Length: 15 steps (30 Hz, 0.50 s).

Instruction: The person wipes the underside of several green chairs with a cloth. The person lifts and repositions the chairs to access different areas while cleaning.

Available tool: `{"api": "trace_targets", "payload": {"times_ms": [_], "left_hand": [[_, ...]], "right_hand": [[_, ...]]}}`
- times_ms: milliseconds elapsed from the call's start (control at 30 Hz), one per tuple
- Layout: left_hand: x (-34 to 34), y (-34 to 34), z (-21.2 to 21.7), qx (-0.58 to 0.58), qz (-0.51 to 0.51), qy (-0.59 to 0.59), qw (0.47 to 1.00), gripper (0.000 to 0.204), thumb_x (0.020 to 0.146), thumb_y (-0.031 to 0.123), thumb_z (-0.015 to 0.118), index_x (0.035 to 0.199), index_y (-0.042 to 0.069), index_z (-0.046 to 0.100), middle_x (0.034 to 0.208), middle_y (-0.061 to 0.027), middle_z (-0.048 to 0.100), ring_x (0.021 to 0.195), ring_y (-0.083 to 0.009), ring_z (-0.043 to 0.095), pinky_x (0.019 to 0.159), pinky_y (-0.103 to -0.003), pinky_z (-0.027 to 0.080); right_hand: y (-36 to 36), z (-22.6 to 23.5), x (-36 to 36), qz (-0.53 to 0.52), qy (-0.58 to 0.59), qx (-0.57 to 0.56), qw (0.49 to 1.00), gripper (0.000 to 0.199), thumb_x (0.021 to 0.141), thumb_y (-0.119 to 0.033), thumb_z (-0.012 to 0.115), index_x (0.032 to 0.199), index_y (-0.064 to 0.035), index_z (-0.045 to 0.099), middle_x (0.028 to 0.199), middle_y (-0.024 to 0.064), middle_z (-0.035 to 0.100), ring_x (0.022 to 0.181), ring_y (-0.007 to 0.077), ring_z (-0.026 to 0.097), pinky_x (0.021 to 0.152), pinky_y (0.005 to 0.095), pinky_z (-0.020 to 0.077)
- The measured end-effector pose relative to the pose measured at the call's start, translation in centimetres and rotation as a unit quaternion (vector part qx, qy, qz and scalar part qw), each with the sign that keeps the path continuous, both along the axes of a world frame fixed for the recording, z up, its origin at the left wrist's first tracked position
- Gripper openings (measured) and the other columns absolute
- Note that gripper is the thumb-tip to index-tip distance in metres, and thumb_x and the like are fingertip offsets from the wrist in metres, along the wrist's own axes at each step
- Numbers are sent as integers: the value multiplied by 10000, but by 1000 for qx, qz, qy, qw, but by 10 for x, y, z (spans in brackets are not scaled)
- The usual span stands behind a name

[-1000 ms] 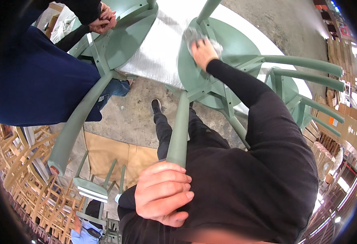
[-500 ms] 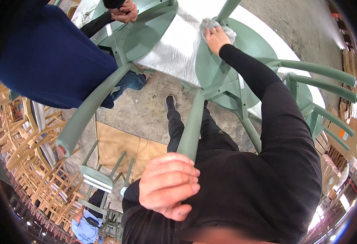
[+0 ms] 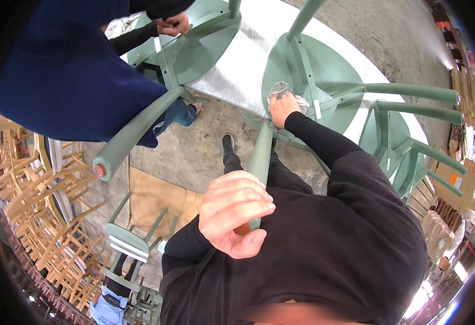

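Observation:
A green chair [image 3: 336,59] lies upside down, its round seat's underside facing up and its legs raised. My left hand [image 3: 234,208] is wrapped round the end of its nearest chair leg [image 3: 260,154], and the leg's brown tip shows between thumb and fingers. With bent fingers my right hand [image 3: 284,110] presses a crumpled pale grey cloth [image 3: 301,103] against the seat underside, near its left edge and beside a crossbar. Part of the cloth is hidden under that hand.
The chair rests on a white, plastic-covered table [image 3: 243,59]. At left a co-worker in dark blue [image 3: 80,81] handles another upturned green chair [image 3: 207,51], whose leg [image 3: 140,130] juts toward me. More green legs [image 3: 424,111] stick out at right. Stacked wooden chair frames [image 3: 48,200] fill the lower left.
My right hand and the cloth have moved nearer to me across the seat underside. The chair has turned, and my left hand has moved up in view with its leg.

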<state>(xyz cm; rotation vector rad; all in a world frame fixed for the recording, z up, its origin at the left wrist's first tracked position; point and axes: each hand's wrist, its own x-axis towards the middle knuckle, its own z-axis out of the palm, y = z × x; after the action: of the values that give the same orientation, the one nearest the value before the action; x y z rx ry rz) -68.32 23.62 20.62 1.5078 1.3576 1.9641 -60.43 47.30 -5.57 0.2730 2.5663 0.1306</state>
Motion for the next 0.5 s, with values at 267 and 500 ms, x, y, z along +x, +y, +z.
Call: {"api": "trace_targets", "payload": {"times_ms": [267,500], "left_hand": [[0,-1,4,-27,-12,-16,999,276,858,216,687,967,-37,660,765,-133,688,707,-293,703,695,-431,574],[-2,-6,2,-54,-18,-1,998,329,930,292,634,1000,-30,644,798,-151,715,736,-287,726,707,-431,575]], "right_hand": [[-11,6,-18,-154,24,-269,950,436,831,-266,592,1154,25,628,1037,232,728,995,365,709,877,480,540],[77,-1,-64,-259,347,-256,864,349,843,-264,621,1134,-73,654,939,213,706,807,374,672,765,461,545]]}}
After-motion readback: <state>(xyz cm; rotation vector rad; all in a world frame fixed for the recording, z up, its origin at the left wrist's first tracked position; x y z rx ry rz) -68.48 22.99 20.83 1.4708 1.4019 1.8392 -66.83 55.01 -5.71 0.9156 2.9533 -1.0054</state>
